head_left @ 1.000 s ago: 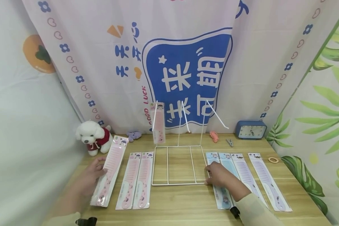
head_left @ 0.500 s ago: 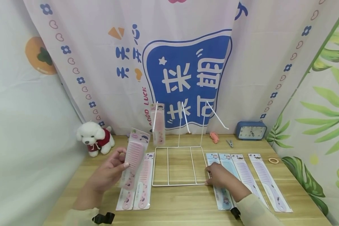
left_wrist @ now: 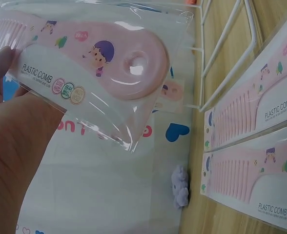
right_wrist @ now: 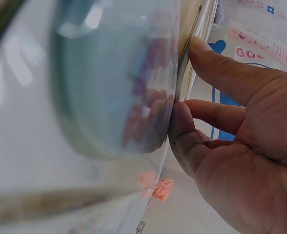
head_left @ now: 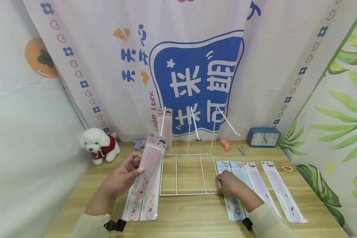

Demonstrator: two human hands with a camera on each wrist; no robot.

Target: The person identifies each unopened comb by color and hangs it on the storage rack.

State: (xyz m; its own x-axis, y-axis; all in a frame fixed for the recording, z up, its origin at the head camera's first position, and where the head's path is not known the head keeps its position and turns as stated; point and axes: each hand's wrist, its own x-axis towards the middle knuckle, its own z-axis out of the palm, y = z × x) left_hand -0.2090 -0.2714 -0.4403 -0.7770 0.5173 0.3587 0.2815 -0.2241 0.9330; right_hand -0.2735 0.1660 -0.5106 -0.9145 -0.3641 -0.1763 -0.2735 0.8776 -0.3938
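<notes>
My left hand (head_left: 122,178) pinches a packaged pink comb (head_left: 150,162), held tilted with its header card up, in front of the left hook of a white wire rack (head_left: 190,194). In the left wrist view, the handle end of this pink comb (left_wrist: 129,61) shows through clear film. Another packaged pink comb (head_left: 167,130) hangs at the rack's left hook, partly hidden by the held one. My right hand (head_left: 232,185) grips the rack's base at its front right corner; in the right wrist view, thumb and fingers (right_wrist: 212,63) close on that edge.
Two packaged pink combs (head_left: 150,210) lie left of the rack, partly covered. To the right lie blue combs (head_left: 238,168) and purple combs (head_left: 278,185). Behind stand a plush dog (head_left: 99,143) and a blue clock (head_left: 264,137). A wooden ring (head_left: 287,169) lies far right.
My left hand has lifted the pink comb from the table's left side and carried it right and up, to the rack's left hook. The right hand has stayed at the rack's corner.
</notes>
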